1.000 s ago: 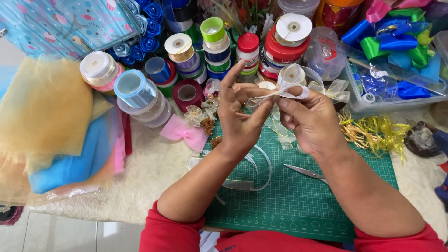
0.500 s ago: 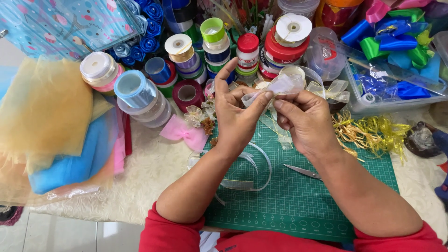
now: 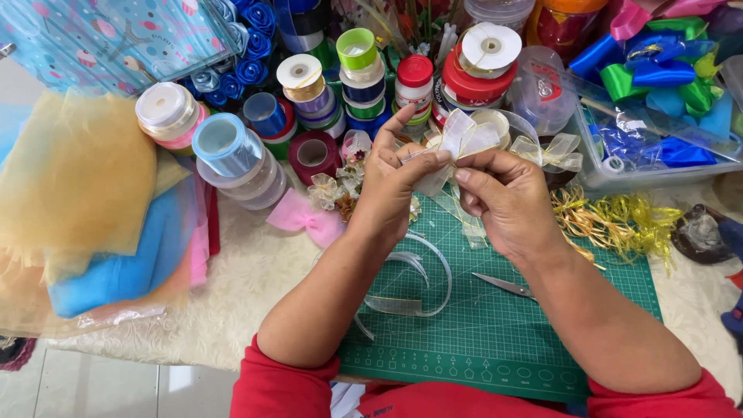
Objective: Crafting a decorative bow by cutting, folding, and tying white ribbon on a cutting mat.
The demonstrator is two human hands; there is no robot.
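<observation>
Both my hands meet above the green cutting mat (image 3: 503, 325), pinching a sheer cream ribbon bow (image 3: 463, 141) between them. My left hand (image 3: 395, 182) grips the bow's middle from the left with thumb and forefinger. My right hand (image 3: 507, 201) holds the same knot from the right, fingers curled. The bow's tails hang down between my palms. A loose strip of the same sheer ribbon (image 3: 418, 286) curls on the mat under my left forearm. Small scissors (image 3: 503, 285) lie on the mat beneath my right wrist.
Stacked ribbon spools (image 3: 364, 77) crowd the back of the table. A pink bow (image 3: 303, 218) and a finished sheer bow (image 3: 553, 151) lie near the mat. Folded tulle (image 3: 85, 209) sits left, a clear bin of satin ribbons (image 3: 658, 93) right, gold shred (image 3: 619, 220) beside it.
The ribbon between my fingers has gone from a single folded loop to a spread bow with loops on both sides. My hands stayed in about the same place.
</observation>
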